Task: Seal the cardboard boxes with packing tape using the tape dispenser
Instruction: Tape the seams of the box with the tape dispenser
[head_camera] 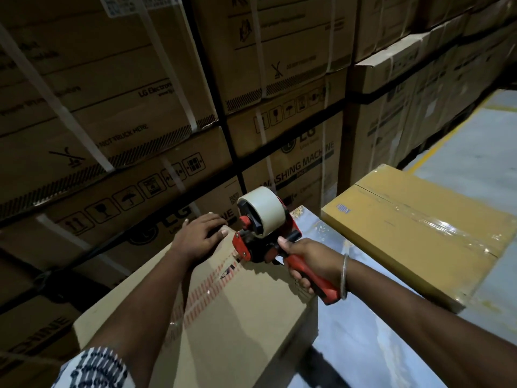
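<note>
Tape run starting at the box's far end

Dispenser (263,233) is sitting at the centre of the frame, its red nose touching the top of the box (223,312) near the far edge. The right hand (307,266) is wrapping its fingers round the red handle, which is trailing toward the lower right. The left hand (201,233) is lying flat with straight fingers on the box's far left corner, just beside the nose, holding nothing.

The box's long axis is running from centre frame down toward the lower left, with a band of red printed marks along the seam. That seam is lying on the near side of the nose, so the pull seems to call for drawing the dispenser back toward the bottom of the frame. The left forearm is lying along the band and may be standing in the way.

A yellow box (414,236), already glossy with tape, is resting well apart at the right on the pale table (377,345). Stacked cartons (117,113) are filling the upper frame.
</note>
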Demonstrator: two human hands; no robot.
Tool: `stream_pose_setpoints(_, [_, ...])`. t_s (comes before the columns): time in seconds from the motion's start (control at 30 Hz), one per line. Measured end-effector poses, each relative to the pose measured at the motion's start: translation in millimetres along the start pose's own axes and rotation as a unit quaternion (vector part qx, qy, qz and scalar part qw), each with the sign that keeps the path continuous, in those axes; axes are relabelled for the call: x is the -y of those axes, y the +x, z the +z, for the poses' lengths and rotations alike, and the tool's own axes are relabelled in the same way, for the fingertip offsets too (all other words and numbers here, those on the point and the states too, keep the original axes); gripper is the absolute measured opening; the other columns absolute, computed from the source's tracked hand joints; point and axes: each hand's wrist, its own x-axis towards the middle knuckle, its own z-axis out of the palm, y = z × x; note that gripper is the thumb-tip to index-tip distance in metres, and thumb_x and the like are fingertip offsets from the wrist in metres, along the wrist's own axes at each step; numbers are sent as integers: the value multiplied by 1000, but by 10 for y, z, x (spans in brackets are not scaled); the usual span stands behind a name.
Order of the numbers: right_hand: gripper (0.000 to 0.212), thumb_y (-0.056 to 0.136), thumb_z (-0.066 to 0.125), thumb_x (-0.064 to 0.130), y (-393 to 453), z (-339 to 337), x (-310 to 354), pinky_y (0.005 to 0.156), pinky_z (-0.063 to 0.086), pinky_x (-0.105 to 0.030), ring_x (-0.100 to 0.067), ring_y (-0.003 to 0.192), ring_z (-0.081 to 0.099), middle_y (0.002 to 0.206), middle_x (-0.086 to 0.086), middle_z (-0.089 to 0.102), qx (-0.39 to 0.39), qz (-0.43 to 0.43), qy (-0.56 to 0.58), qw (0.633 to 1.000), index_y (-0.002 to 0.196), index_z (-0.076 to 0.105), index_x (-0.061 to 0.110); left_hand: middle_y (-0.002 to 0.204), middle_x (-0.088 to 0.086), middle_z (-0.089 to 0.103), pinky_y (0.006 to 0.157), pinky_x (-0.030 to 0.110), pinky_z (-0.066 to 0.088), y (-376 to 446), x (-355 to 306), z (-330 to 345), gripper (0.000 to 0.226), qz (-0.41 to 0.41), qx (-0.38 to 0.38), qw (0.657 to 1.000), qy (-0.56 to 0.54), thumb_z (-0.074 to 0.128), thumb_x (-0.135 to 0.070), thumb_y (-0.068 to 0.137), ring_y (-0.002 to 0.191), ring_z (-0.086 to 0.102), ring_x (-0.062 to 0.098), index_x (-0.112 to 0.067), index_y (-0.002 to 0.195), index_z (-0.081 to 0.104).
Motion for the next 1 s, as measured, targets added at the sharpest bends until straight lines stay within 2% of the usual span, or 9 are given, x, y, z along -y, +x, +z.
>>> stream_pose_setpoints(0.07, [55, 95, 50, 59, -28, -32, 25, 43, 35, -25, -19, 40, 39, 56, -9, 43, 8, -4, 4, 1000, 110, 74, 12, 152, -14, 44, 115, 64, 15, -11, 8, 3, 64, -6, 0, 1000, -9, 26, -71, 90, 147, 27, 7, -39, 139, 52])
stream_pose_setpoints(0.13, [47, 100, 48, 55, -109, -68, 12, 44, 35, -25, -19, 41, 39, 56, -9, 43, 17, -11, 6, 1000, 86, 79, 23, 152, -14, 45, 116, 64, 14, -23, -14, -3, 63, -7, -4, 1000, -16, 27, -70, 90, 147, 27, 7, -39, 138, 53])
stream_pose_setpoints(0.23, [55, 103, 42, 55, -315, -174, -52, 46, 33, -28, -18, 43, 38, 59, -9, 43, 19, -14, -28, 999, 64, 74, 32, 153, -12, 45, 116, 64, 12, -37, -51, -23, 62, -16, -6, 1000, -21, 29, -68, 90, 147, 28, 9, -38, 139, 54])
stream_pose_setpoints(0.53, [49, 99, 46, 56, -714, -414, -289, 46, 31, -28, -18, 44, 37, 63, -10, 42, 14, -11, -6, 1000, 68, 74, 30, 147, -12, 51, 115, 66, 14, -58, -198, -67, 49, 1, -19, 1000, 7, 36, -53, 94, 145, 34, 12, -38, 138, 54])
stream_pose_setpoints(0.6, [50, 99, 47, 57, -688, -432, -307, 47, 31, -28, -18, 44, 37, 62, -9, 44, 16, -8, -7, 1000, 65, 71, 30, 145, -11, 53, 116, 56, 20, -97, -387, -77, 43, 47, -36, 998, 1, 47, -34, 96, 141, 38, 12, -37, 138, 54])
stream_pose_setpoints(0.67, [52, 96, 54, 62, -660, -463, -336, 46, 34, -27, -17, 42, 39, 61, -10, 46, 17, -3, -1, 1000, 70, 65, 19, 135, -10, 61, 106, 41, 34, -170, -632, -81, 38, 113, -37, 992, -36, 51, -22, 93, 129, 48, 12, -33, 128, 63])
stream_pose_setpoints(0.73, [56, 88, 59, 66, -627, -492, -369, 45, 35, -27, -18, 42, 41, 61, -10, 47, 17, 3, 1, 1000, 78, 57, 11, 123, -12, 66, 99, 39, 41, -243, -785, -30, 32, 158, 0, 986, -56, 47, -32, 95, 115, 55, 10, -30, 120, 67])
stream_pose_setpoints(0.83, [58, 85, 58, 67, -586, -507, -391, 46, 35, -28, -19, 43, 40, 62, -11, 46, 25, 3, -8, 1000, 79, 53, 9, 117, -19, 64, 98, 43, 38, -286, -779, 45, 38, 152, 29, 986, -68, 38, -54, 98, 106, 54, 4, -36, 117, 65])
stream_pose_setpoints(1.0, [56, 93, 56, 65, -465, -513, -315, 45, 38, -26, -19, 43, 41, 61, -11, 47, 36, 6, -32, 999, 78, 54, 11, 130, -18, 62, 106, 44, 26, -265, -645, 46, 36, 116, 24, 990, -80, 45, -54, 100, 138, 40, 8, -37, 122, 67])
